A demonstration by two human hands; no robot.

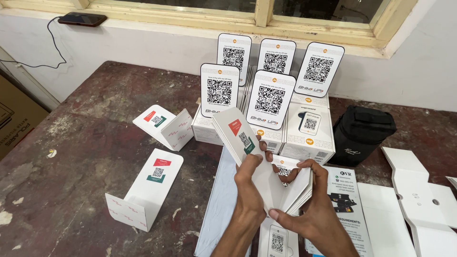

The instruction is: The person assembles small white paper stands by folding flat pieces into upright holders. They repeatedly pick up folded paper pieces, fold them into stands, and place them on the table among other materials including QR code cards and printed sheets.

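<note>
Both of my hands hold one stack of white folded card stands (240, 135) with a red patch, a green patch and a square code on the top face. My left hand (250, 178) grips the stack from the left, thumb over its upper face. Lower down, my right hand (307, 204) pinches the fanned bottom edges of the same stack. The stack tilts up and away from me, above a white sheet (216, 209) on the table.
Several upright white code placards (270, 99) stand on white boxes (309, 135) ahead. Two folded card stands (164, 126) (145, 190) lie at left. A black pouch (362, 133) and flat white cardboard (419, 200) sit right. A phone (82, 19) rests on the sill.
</note>
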